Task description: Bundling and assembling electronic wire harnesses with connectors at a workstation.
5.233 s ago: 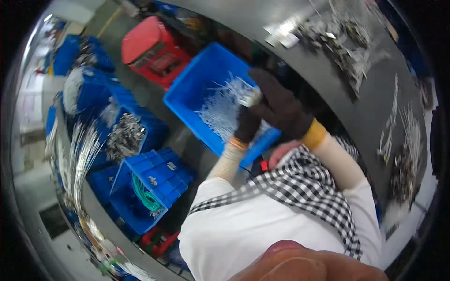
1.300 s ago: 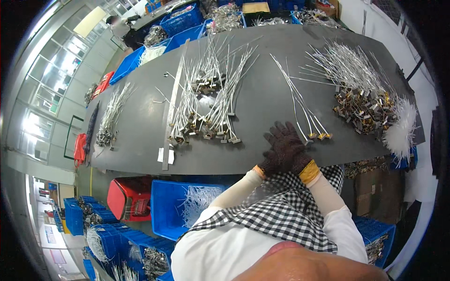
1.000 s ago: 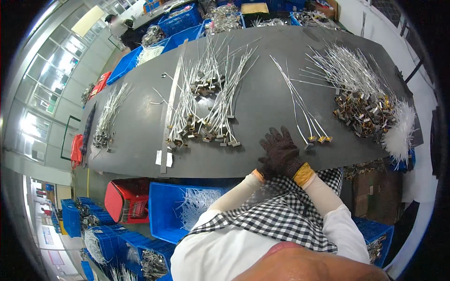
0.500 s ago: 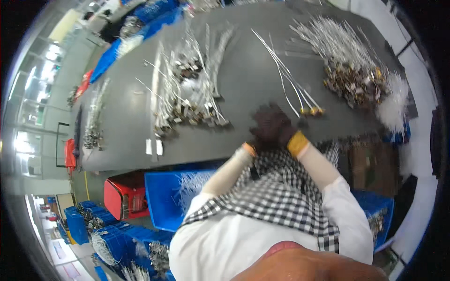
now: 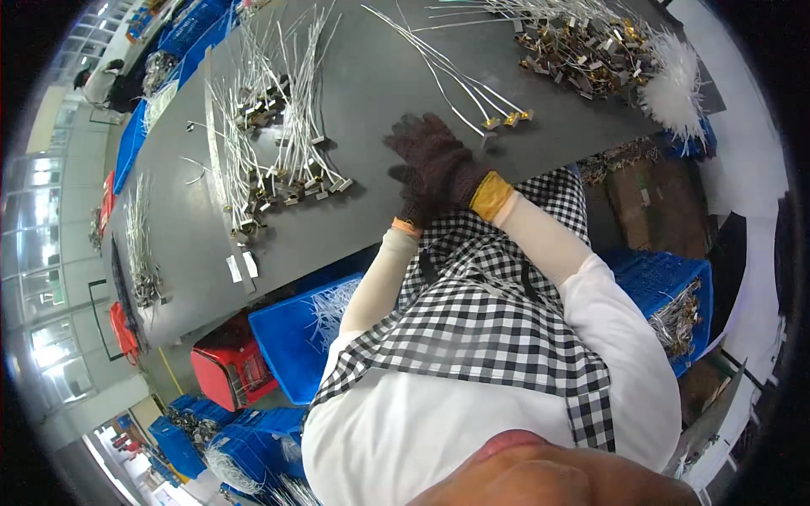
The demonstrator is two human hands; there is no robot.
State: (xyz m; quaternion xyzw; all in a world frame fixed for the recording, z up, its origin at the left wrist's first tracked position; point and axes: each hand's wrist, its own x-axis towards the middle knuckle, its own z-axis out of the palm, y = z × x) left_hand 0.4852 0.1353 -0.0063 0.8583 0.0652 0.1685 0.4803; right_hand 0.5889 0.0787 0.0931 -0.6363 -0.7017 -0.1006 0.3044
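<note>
White cables with gold-coloured connectors [image 5: 456,74] lie in a small loose group on the dark grey worktable [image 5: 367,126], their connector ends just beyond the worker's hands. From where I stand, the right hand [image 5: 443,164], in a dark brown knitted glove, is spread palm-down near the table's front edge, with nothing visible in its fingers. It overlaps the left hand [image 5: 415,196], gloved alike; I can't tell how far that one is opened or whether it holds anything.

Farther right sits a dense heap of similar cables [image 5: 591,55], with a tuft of fine white strands [image 5: 675,88] beside it. To the left, another cable pile [image 5: 287,160] lies alongside a long metal strip [image 5: 216,152]. Below the table edge stand a blue bin [image 5: 287,354] holding white strips [image 5: 333,308] and, next to it, a red plastic stool [image 5: 221,371]. A checked apron [image 5: 472,320] covers the worker's front.
</note>
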